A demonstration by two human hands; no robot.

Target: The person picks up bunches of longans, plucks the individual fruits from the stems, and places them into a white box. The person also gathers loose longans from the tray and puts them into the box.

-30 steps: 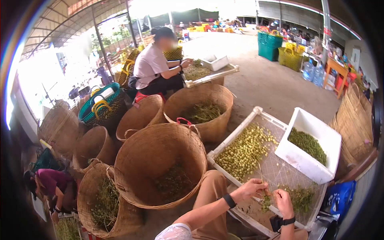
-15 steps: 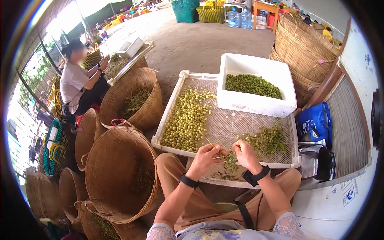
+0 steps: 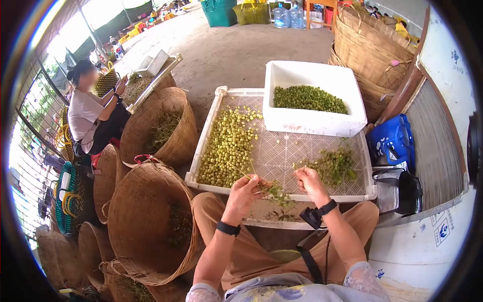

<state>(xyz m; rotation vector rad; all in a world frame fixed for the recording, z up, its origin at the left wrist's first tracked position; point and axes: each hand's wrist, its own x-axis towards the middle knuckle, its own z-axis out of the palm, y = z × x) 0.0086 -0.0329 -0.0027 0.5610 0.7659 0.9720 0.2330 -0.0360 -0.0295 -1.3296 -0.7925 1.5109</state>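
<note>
My left hand [image 3: 243, 197] is closed on a leafy sprig [image 3: 277, 194], whose thin stalks stick out to the left and whose leaves hang over the tray's near edge. Just to its right, my right hand [image 3: 312, 185] has its fingers pinched together. Whatever it may hold is too small to make out. Beyond it a heap of leafy sprigs [image 3: 337, 166] lies on the white mesh tray [image 3: 282, 161]. Many pale green round berries [image 3: 226, 151] are spread over the tray's left side. A white foam box [image 3: 314, 122] with darker green berries [image 3: 309, 100] rests on its far right part.
Large woven baskets [image 3: 143, 221] stand at the left, some holding stems. A seated person [image 3: 88, 108] works at another tray [image 3: 156, 80]. Blue bag [image 3: 390, 141] and stacked baskets [image 3: 375, 45] are on the right.
My hands have moved apart, the left one going left with the sprig and the right one coming away from it. The whole view has shifted slightly.
</note>
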